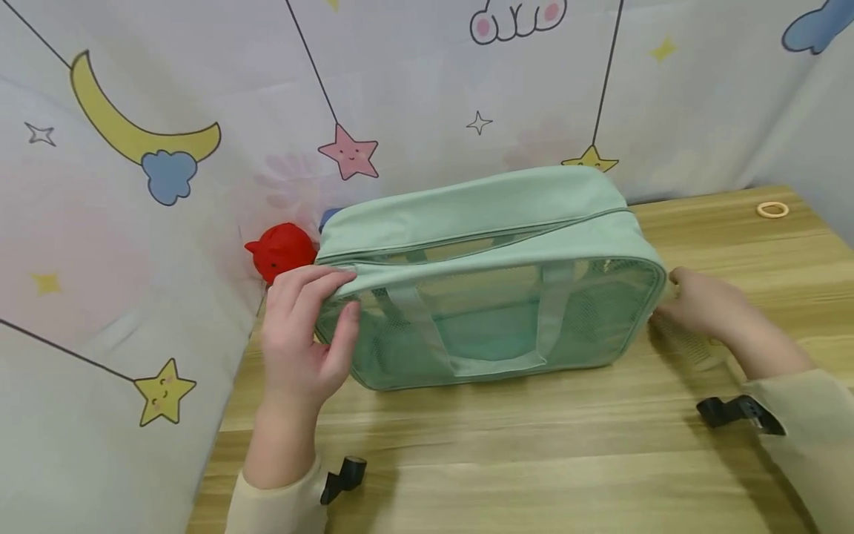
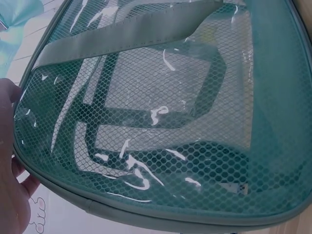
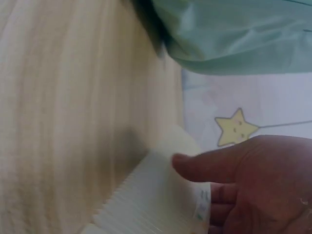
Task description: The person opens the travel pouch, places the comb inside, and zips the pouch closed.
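The left hand [image 1: 300, 334] grips the green bag [image 1: 490, 326] by its corner — the right hand [image 1: 710, 304] pinches a pale comb [image 3: 163, 192] beside it.

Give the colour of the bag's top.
The bag's top is pale mint green, clearest in the head view.

Looks like a child's corner, perhaps at home
Backed by wrinkled white cloth [image 1: 414, 81] printed with a yellow crescent moon [image 1: 113, 127], smiling pink star [image 1: 350, 154] and blue cloud [image 1: 170, 178]; furnished with a light wood-grain table [image 1: 507, 460], with a round red eared figure [image 1: 287, 251] behind.
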Tool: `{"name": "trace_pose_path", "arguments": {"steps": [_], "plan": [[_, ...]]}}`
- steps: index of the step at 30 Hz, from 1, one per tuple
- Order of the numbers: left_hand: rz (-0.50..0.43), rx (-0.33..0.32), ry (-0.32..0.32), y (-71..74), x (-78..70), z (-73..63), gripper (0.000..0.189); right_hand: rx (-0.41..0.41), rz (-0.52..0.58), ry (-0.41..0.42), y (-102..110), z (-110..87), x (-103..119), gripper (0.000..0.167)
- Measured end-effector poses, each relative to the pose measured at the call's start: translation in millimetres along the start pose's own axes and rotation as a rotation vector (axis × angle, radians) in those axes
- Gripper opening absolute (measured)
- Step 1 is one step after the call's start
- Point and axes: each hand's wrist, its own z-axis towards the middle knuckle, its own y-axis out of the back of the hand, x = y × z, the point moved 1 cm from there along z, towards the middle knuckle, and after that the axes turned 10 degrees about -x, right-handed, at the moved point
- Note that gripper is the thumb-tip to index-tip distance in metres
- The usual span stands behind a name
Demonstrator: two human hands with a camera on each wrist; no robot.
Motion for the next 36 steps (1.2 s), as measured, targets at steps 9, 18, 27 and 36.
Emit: {"name": "trace_pose_path", "arguments": {"steps": [9, 18, 27, 36], "plan": [[-0.051, 0.001, 0.046, -2.4, 2.1, -1.6, 0.027, -0.223, 0.084, 0.003, 73, -15.2, 25, 0.036], [-0.092, 0.002, 0.044, -1.4, 2.0, 0.2, 0.025, -0.538, 0.179, 0.202, 171, -27.2, 106, 0.022], [-0.095, -0.008, -0.044, 2.5, 2.6, -4.2, 0.025, -0.434, -0.119, 0.561, 188, -24.1, 209, 0.014], [-0.118, -0.001, -0.094, 5.6, 2.8, -0.9, 0.022, -0.134, -0.169, 0.7, 168, -12.7, 280, 0.018]]}}
